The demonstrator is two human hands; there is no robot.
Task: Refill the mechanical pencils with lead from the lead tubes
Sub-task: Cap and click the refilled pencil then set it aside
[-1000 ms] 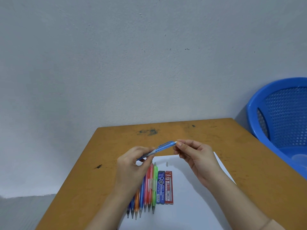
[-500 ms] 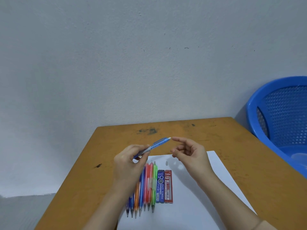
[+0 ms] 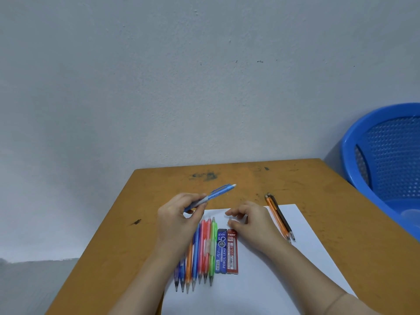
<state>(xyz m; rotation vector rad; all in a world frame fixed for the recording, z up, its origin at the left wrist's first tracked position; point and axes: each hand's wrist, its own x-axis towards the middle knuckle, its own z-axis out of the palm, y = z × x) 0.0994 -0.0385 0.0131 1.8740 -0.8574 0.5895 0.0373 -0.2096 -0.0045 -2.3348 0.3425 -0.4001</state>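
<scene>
At centre left of the frame, the left hand [image 3: 177, 223] grips a blue mechanical pencil [image 3: 218, 193] clear of the worktop [image 3: 136, 223], its long axis slanting to upper right, white end outermost. Lower centre: row of pencils [image 3: 202, 248], then blue lead tube [image 3: 221, 251] and red lead tube [image 3: 231, 253], lying lengthwise just below the nearer right hand [image 3: 252, 226], which is loosely curled with nothing visibly held. The left hand hides several pencils' upper ends.

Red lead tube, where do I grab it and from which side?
Probably pinch the red lead tube at its far end, coming from above and the right. It lies flat on the paper with the blue lead tube against its left edge.
</scene>
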